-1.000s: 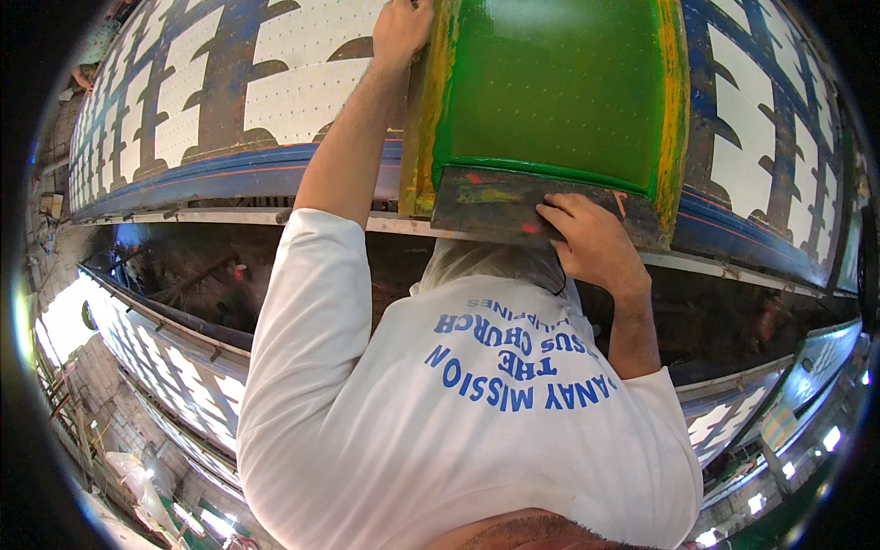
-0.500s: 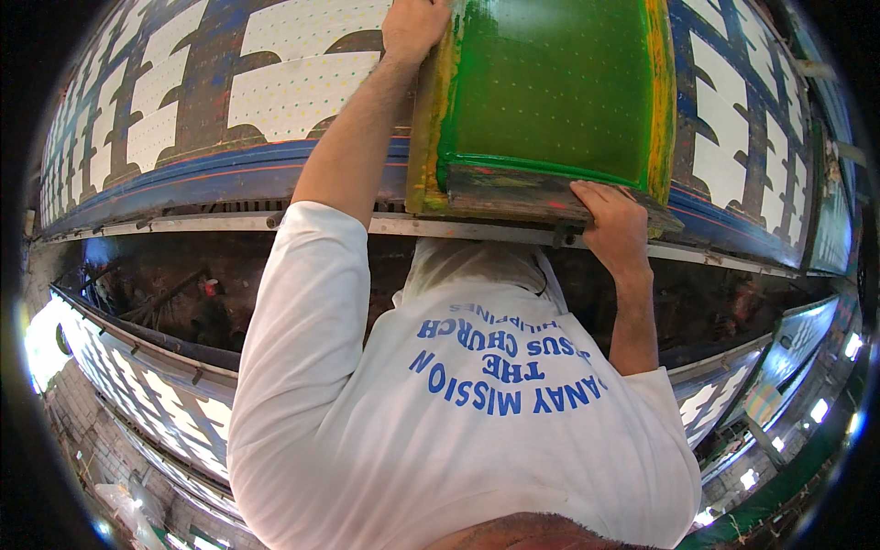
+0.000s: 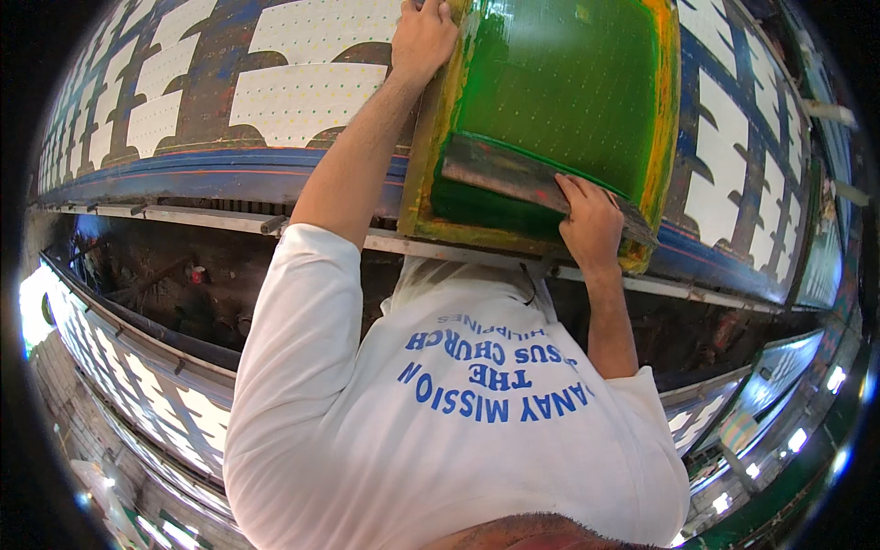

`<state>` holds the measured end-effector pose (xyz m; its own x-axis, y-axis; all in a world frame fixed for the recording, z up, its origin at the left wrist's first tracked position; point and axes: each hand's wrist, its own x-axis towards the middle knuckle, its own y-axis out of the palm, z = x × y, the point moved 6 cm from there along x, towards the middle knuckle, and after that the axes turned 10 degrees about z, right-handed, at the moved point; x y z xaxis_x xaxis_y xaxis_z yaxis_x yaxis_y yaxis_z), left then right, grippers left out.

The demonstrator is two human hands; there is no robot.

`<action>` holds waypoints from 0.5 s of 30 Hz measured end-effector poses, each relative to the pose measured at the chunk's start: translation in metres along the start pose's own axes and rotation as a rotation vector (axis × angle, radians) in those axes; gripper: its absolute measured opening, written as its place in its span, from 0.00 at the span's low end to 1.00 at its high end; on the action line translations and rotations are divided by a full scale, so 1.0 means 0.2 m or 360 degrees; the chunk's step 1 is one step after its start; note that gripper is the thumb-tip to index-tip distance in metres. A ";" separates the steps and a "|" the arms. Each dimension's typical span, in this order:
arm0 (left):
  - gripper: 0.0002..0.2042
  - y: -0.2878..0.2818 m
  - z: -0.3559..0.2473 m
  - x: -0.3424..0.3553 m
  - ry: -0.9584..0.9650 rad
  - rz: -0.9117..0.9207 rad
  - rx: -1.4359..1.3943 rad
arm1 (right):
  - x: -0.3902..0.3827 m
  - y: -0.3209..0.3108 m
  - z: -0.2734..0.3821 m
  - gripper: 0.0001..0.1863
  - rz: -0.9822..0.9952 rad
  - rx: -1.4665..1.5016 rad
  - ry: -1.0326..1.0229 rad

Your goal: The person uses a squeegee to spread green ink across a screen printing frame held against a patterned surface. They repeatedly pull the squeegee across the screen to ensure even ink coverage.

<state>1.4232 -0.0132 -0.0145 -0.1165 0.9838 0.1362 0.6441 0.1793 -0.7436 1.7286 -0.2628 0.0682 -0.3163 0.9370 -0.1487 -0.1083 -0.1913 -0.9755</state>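
Note:
A screen-printing frame [image 3: 423, 188] with a green mesh lies on the long table, its wooden sides smeared yellow and green. My left hand [image 3: 424, 41] is closed at the frame's far left side, fingers over its edge. In my right hand [image 3: 591, 220] is a wide wooden squeegee [image 3: 509, 174], gripped near its right end. It slants across the near part of the mesh, left end farther away. Wet green ink lines its far edge, and darker green shows on the near side. The squeegee's lower edge is hidden.
White cut pieces [image 3: 307, 96] printed with small dots lie in rows on the dark table, left and right of the frame. A metal rail [image 3: 197, 215] runs along the table's near edge. Another table with white pieces [image 3: 197, 408] stands behind me, across a dark gap.
The squeegee has moved from the frame's near edge onto the mesh and now slants more. My right hand moved with it. My left hand keeps its place at the frame's left side.

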 end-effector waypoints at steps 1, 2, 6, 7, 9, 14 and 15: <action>0.20 0.00 0.00 0.00 0.0074 -0.0012 0.0037 | 0.08 -0.01 -0.02 0.31 -0.0003 -0.0055 0.0001; 0.20 -0.01 -0.01 -0.01 0.0152 -0.0025 0.0078 | 0.16 -0.02 -0.05 0.31 -0.0003 -0.0059 0.0006; 0.18 -0.05 -0.05 -0.04 0.0018 -0.0047 -0.0008 | 0.60 -0.12 -0.21 0.27 -0.0006 -0.0074 0.0049; 0.17 -0.06 -0.06 -0.04 -0.0048 -0.0011 0.0017 | 0.72 -0.15 -0.26 0.26 0.0017 -0.0072 0.0074; 0.17 -0.10 -0.11 -0.06 -0.0110 0.0017 0.0063 | 0.95 -0.19 -0.34 0.25 0.0029 -0.0090 0.0095; 0.16 -0.14 -0.18 -0.08 -0.0213 0.0045 0.0175 | 1.50 -0.29 -0.56 0.19 0.0067 -0.0166 0.0139; 0.16 -0.15 -0.19 -0.08 -0.0222 0.0038 0.0196 | 1.61 -0.31 -0.60 0.19 0.0058 -0.0175 0.0129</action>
<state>1.4339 -0.0335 0.0301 -0.2112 0.9769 0.0320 0.5518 0.1462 -0.8211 1.7460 0.0848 0.0608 -0.2402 0.9514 -0.1927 0.0070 -0.1968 -0.9804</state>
